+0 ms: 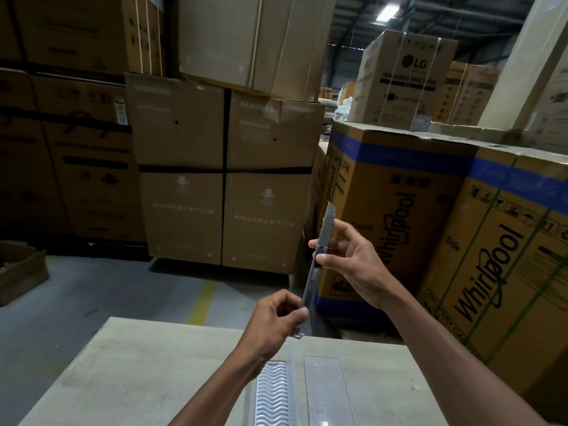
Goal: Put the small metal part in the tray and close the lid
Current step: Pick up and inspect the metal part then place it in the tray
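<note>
Head view: left hand pinching lower end of a long narrow metal part, thumb and fingers closed on it. Right hand gripping same part near its middle, fingertips on the edge, palm facing left. Part held tilted, near upright, in the air above far edge of the bench, not touching it. Grey strip, darker slider-like piece at mid-length; finer detail too blurred to tell.

On the bench below the hands: clear plastic tray with wavy ribbed insert, lying open. Clear flat lid just beside it on the right, laid flat, apparently joined along the long edge; cannot confirm hinge.

Behind: stacked cardboard boxes, Whirlpool cartons on the right, LG washing machine box on top. Grey floor with yellow line.
</note>
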### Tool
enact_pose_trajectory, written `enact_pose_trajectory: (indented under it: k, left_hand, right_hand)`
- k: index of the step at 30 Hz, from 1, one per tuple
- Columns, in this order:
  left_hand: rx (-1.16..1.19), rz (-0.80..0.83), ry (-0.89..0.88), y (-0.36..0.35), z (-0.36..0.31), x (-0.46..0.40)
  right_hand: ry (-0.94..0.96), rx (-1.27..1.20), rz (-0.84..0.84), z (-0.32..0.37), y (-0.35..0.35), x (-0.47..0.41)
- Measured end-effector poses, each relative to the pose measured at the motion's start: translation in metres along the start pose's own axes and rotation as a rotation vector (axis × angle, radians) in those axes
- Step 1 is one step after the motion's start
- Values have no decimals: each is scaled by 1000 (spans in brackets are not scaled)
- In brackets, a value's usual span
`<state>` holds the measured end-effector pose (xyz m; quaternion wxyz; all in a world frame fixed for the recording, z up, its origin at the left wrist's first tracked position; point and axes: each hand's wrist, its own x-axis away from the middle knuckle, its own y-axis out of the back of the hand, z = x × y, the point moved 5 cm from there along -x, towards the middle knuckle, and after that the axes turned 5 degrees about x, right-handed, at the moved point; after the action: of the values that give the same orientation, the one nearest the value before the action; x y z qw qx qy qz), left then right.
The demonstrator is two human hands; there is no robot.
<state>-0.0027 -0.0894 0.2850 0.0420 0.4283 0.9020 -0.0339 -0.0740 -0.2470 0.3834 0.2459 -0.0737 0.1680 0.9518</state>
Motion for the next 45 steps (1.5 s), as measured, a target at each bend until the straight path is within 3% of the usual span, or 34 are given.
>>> enact_pose_trajectory:
  k: [45]
  left_hand:
    - [73,16,-89,-5,-25,-4]
  right_hand:
    - [15,46,8,7,-6,17]
